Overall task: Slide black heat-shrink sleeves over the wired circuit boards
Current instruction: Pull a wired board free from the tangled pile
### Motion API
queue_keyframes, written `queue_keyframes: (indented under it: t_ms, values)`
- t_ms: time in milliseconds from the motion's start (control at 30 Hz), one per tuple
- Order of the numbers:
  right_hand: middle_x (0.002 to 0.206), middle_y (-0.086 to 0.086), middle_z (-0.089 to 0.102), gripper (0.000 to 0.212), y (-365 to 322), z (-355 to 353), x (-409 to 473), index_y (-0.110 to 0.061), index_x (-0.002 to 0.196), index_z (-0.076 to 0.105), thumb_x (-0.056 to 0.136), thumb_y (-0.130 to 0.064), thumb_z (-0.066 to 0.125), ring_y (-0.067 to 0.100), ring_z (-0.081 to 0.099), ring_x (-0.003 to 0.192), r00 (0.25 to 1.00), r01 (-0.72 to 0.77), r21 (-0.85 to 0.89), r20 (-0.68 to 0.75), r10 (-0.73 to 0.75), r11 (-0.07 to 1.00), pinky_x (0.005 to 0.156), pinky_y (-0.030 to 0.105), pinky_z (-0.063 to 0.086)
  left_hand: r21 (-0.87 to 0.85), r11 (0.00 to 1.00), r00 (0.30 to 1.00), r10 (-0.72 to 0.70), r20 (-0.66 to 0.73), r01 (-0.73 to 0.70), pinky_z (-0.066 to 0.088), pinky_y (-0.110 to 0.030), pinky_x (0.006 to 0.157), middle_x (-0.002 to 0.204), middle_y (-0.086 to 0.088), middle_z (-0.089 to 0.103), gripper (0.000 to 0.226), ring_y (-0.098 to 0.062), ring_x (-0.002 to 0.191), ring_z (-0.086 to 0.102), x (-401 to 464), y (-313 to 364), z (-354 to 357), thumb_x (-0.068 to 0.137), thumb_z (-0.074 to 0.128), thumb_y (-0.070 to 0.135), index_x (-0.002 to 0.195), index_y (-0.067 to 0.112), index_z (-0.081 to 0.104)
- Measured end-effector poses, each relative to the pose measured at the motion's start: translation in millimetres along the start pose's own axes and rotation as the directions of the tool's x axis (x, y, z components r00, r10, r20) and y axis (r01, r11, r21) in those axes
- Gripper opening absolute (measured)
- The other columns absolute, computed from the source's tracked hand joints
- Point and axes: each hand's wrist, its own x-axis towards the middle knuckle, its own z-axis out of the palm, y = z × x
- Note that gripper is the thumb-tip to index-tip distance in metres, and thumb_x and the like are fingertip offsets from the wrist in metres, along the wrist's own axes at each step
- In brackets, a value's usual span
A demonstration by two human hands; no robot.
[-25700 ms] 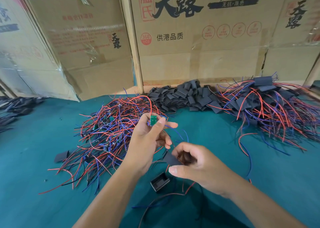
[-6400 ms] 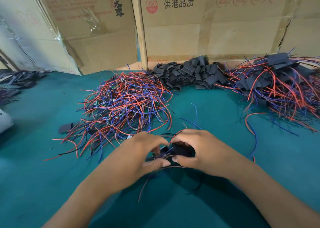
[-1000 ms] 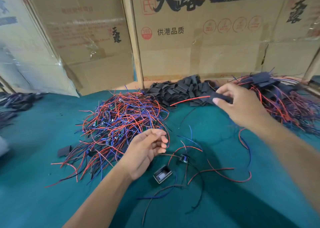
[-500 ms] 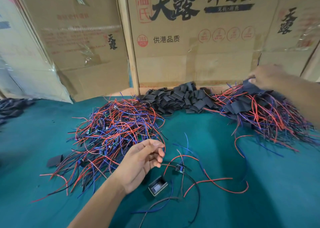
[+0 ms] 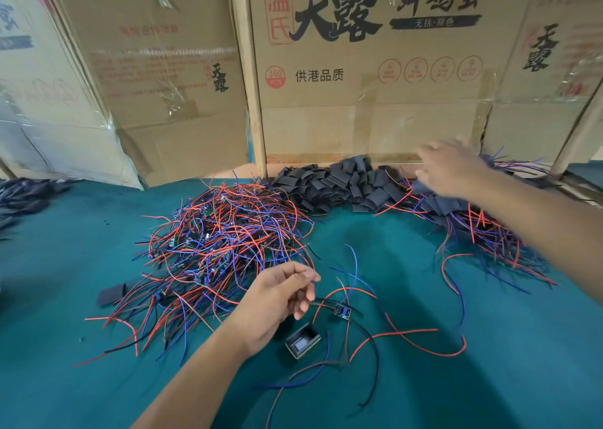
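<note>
A tangle of unsleeved boards with red and blue wires [image 5: 222,245] lies at the middle left of the green table. Loose black heat-shrink sleeves [image 5: 339,183] are heaped at the back. To the right sits the pile of sleeved boards [image 5: 483,229]. My right hand [image 5: 447,167], blurred, hovers with fingers spread and nothing in it between the sleeve heap and that pile. My left hand [image 5: 277,301] hangs loosely curled and holds nothing, just left of a single wired board [image 5: 342,311] lying on the table.
A small black open box [image 5: 303,345] lies right by my left hand. One stray sleeve [image 5: 111,294] rests at the left of the wire tangle. Cardboard boxes [image 5: 359,69] wall off the back. More dark sleeves [image 5: 23,196] lie at the far left.
My right hand has let go of the sleeved board on the right pile and moved left toward the sleeve heap. My left hand has stayed where it was.
</note>
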Motion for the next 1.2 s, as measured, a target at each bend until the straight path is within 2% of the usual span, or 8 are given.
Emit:
queue_keyframes:
  t_ms: [67,200,367,500,633,800,933,1200]
  values:
    - [0.125,0.010,0.060,0.038,-35.8,3.7,-6.1,-0.018,0.124,0.054,0.093,-0.039,0.050,0.028,0.054,0.117,0.995,0.100,0.098,0.018,-0.102,0.990,0.104,0.045,0.037,0.131,0.991,0.999,0.028,-0.027,-0.024,0.032,-0.021,0.046,0.064,-0.005,0.053,0.015,-0.014,0.050,0.041,0.8,-2.3,1.3,0.100,0.054,0.010,0.091,0.004,0.064]
    - [0.123,0.008,0.060,0.031,-99.5,16.4,-21.6,-0.020,0.121,0.058,0.096,-0.037,0.051,0.029,0.056,0.115,0.979,0.096,0.339,0.140,-0.151,0.936,0.097,0.041,0.042,0.351,0.927,0.984,0.167,-0.062,-0.135,0.029,-0.015,0.048,0.054,0.005,0.047,0.016,-0.008,0.047,0.034,1.3,-1.8,-0.3,0.100,0.057,0.011,0.087,0.002,0.063]
    - [0.105,-0.002,0.069,0.019,-166.3,-1.3,-44.1,-0.019,0.106,0.065,0.095,-0.028,0.053,0.017,0.064,0.096,0.973,0.138,0.718,0.031,-0.229,0.682,0.088,0.037,0.051,0.763,0.587,0.945,0.315,0.093,-0.271,0.038,-0.024,0.055,0.057,0.009,0.052,0.013,-0.007,0.052,0.040,-4.2,-3.5,0.1,0.095,0.059,0.022,0.082,0.021,0.061]
    - [0.088,-0.006,0.062,0.011,-209.3,-26.5,-56.9,-0.019,0.089,0.062,0.093,-0.023,0.053,0.014,0.058,0.082,0.934,0.330,0.690,-0.139,-0.330,0.644,0.078,0.037,0.050,0.877,0.385,0.939,0.294,0.178,-0.287,0.048,-0.038,0.063,0.060,0.006,0.052,0.009,-0.020,0.058,0.051,-6.5,-6.4,2.8,0.092,0.055,0.029,0.088,0.024,0.061]
    - [0.083,-0.007,0.056,0.010,-241.0,-32.0,-66.2,-0.022,0.082,0.057,0.091,-0.027,0.056,0.014,0.052,0.078,0.862,0.476,0.624,-0.194,-0.468,0.619,0.066,0.032,0.045,0.896,0.354,0.947,0.269,0.176,-0.267,0.048,-0.039,0.065,0.058,0.005,0.052,0.011,-0.020,0.059,0.050,-6.0,-2.5,2.5,0.094,0.054,0.030,0.090,0.023,0.062]
    - [0.100,-0.001,0.059,0.016,-256.1,-20.8,-64.8,-0.023,0.088,0.054,0.089,-0.036,0.063,0.024,0.057,0.092,0.822,0.450,0.477,0.108,-0.559,0.755,0.070,0.035,0.046,0.911,0.316,0.952,0.234,0.197,-0.266,0.047,-0.039,0.068,0.078,0.001,0.062,0.015,-0.025,0.072,0.052,-6.4,-2.3,4.2,0.092,0.052,0.027,0.089,0.021,0.065]
    - [0.091,-0.003,0.064,0.013,-252.1,-18.8,-68.0,-0.025,0.083,0.057,0.092,-0.032,0.061,0.022,0.058,0.087,0.839,0.406,0.548,0.095,-0.536,0.731,0.072,0.035,0.049,0.911,0.306,0.950,0.230,0.210,-0.276,0.049,-0.042,0.074,0.085,-0.001,0.070,0.028,-0.029,0.081,0.060,-7.0,-1.9,5.8,0.088,0.044,0.037,0.095,0.023,0.068]
    - [0.073,-0.012,0.059,0.013,-221.2,-34.0,-85.5,-0.016,0.086,0.064,0.093,-0.026,0.061,0.000,0.050,0.065,0.912,0.193,0.781,0.081,-0.403,0.594,0.059,0.024,0.037,0.884,0.323,0.915,0.333,0.227,-0.337,0.050,-0.041,0.066,0.068,0.000,0.065,0.018,-0.023,0.064,0.057,-10.0,1.9,5.6,0.093,0.053,0.034,0.091,0.024,0.067]
